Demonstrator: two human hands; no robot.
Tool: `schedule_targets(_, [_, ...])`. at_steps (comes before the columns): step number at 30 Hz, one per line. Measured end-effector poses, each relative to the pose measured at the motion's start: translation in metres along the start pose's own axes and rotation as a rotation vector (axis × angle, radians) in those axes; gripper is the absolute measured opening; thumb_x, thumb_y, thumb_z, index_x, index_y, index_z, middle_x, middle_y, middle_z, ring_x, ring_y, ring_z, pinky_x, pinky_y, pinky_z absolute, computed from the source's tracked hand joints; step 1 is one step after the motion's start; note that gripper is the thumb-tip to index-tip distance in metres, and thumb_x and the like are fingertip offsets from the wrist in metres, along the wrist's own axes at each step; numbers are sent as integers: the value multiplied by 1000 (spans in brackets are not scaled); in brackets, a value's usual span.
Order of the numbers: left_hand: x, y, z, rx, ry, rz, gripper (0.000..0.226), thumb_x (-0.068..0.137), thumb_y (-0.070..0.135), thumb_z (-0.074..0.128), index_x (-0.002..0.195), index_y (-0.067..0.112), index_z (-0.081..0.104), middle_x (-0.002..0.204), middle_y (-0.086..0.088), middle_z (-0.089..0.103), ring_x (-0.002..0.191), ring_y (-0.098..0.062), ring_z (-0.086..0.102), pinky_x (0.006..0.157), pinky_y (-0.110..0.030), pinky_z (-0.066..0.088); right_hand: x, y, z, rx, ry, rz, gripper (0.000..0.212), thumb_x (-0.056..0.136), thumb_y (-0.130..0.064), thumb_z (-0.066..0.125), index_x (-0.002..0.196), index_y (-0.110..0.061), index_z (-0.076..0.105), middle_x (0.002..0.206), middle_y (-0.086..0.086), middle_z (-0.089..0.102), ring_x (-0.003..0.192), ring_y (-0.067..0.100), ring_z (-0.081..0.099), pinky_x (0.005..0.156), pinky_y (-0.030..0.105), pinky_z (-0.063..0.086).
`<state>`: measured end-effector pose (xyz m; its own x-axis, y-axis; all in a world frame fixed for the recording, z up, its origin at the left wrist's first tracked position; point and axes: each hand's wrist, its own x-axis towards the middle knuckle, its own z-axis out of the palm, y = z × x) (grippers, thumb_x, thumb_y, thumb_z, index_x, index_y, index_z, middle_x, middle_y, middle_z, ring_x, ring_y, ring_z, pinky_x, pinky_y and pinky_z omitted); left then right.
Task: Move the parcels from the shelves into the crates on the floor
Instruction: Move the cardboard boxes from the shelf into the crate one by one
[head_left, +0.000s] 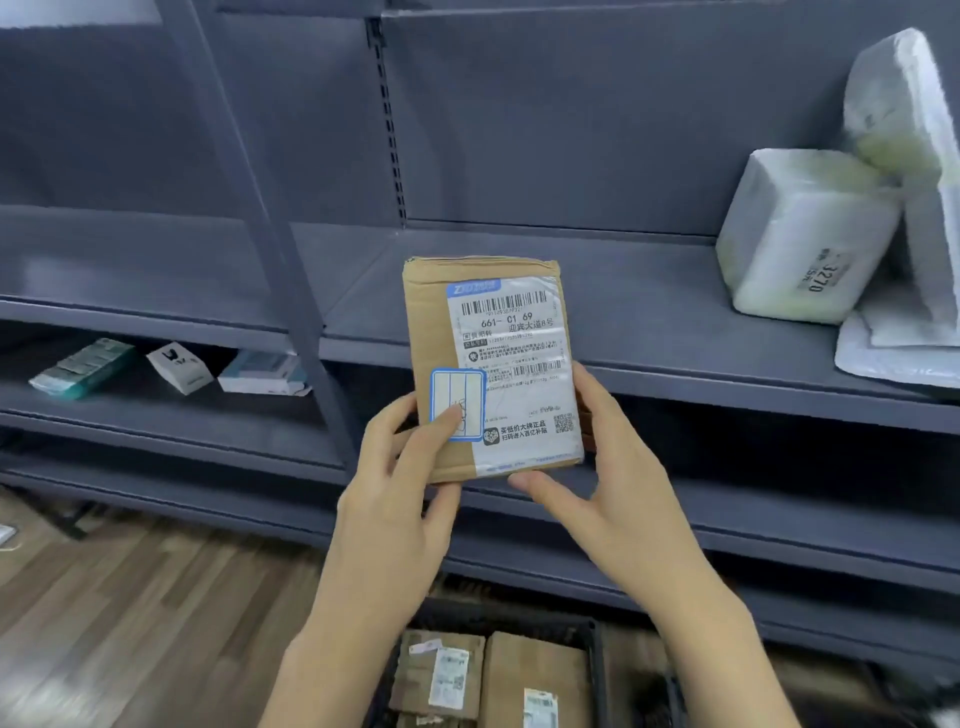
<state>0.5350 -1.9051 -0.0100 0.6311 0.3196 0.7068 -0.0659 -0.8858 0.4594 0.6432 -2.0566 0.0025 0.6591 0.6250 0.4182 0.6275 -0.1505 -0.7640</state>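
**boxhauler:** Both hands on it. Left hand (410, 467) grips the lower left corner of the brown parcel (488, 364), thumb across the label. Right hand (587, 467) clasps the lower right edge, thumb under the bottom. It's up in front of the grey shelf (675, 332), long axis vertical.

**shelfrat:** And the crate?

**boxhauler:** Black crate (597, 670) sits on the floor straight below, between the forearms, so neither hand looks nearer. I'd guess it just goes down.

**shelfrat:** Counts?

**boxhauler:** One in hand, at least three cardboard parcels (535, 675) in the crate, about four white bagged parcels (795, 234) at right, three small boxes (179, 366) lower left.
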Motion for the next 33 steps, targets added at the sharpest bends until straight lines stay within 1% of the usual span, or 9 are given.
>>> schedule_targets(2, [-26, -7, 14, -10, -68, -74, 61, 73, -2, 70, 124, 25, 48, 132, -5, 45, 111, 9, 43, 85, -13, 39, -19, 16, 9, -14, -46, 89, 84, 80, -35, 73, 144, -44, 20, 138, -30, 41, 124, -7, 43, 98, 16, 38])
schedule_targets(7, [-97, -22, 44, 24, -280, -311, 74, 69, -6, 76, 124, 33, 45, 133, 5, 45, 101, -8, 51, 78, -25, 47, -64, 59, 37, 2, -195, 267, 78, 80, -30, 72, 139, -51, 25, 132, -33, 45, 119, -8, 47, 92, 21, 47])
schedule_targets(10, [-141, -25, 63, 24, -372, -471, 76, 70, -5, 74, 124, 39, 44, 130, 0, 50, 87, -10, 60, 69, -26, 52, -93, 90, 52, 10, -303, 342, 75, 81, -28, 71, 127, -63, 23, 123, -41, 46, 111, -13, 49, 85, 15, 46])
schedule_targets(13, [-189, -19, 87, 18, -430, -625, 74, 70, -5, 74, 122, 39, 45, 129, 2, 50, 82, -12, 62, 66, -31, 55, -130, 131, 67, -10, -443, 439, 74, 81, -33, 71, 135, -52, 25, 128, -37, 46, 113, -8, 51, 86, 20, 48])
schedule_targets(16, [-239, -14, 106, 9, -473, -781, 69, 72, -3, 74, 119, 39, 44, 130, 1, 51, 93, -12, 57, 70, -28, 50, -170, 169, 84, -72, -576, 500, 82, 80, -38, 70, 146, -39, 21, 140, -27, 42, 121, -1, 48, 93, 27, 46])
schedule_targets(20, [-296, -20, 130, 51, -535, -973, 71, 71, 0, 74, 116, 44, 40, 127, 2, 54, 93, -23, 65, 68, -36, 55, -204, 208, 108, -125, -746, 521, 88, 85, -42, 64, 149, -38, 4, 143, -18, 41, 125, 7, 45, 94, 26, 43])
schedule_targets(24, [-337, -42, 156, 55, -577, -1102, 64, 76, 3, 67, 116, 43, 37, 124, 1, 53, 94, -27, 64, 72, -39, 54, -216, 248, 142, -193, -904, 530, 86, 88, -43, 59, 150, -35, 0, 144, -13, 40, 122, 10, 48, 91, 28, 42])
schedule_targets(28, [-373, -74, 186, 76, -606, -1203, 53, 82, 12, 64, 129, 27, 46, 121, -3, 53, 99, -31, 60, 76, -40, 50, -218, 292, 182, -213, -1018, 509, 85, 88, -39, 60, 150, -36, 1, 141, -9, 42, 119, 15, 50, 85, 29, 44])
schedule_targets(33, [-418, -127, 224, 74, -574, -1322, 73, 86, 19, 64, 148, 14, 26, 131, -7, 51, 116, -31, 49, 89, -34, 43, -203, 344, 250, -239, -1139, 362, 89, 89, -27, 61, 150, -36, -4, 138, -5, 43, 116, 18, 52, 85, 30, 47])
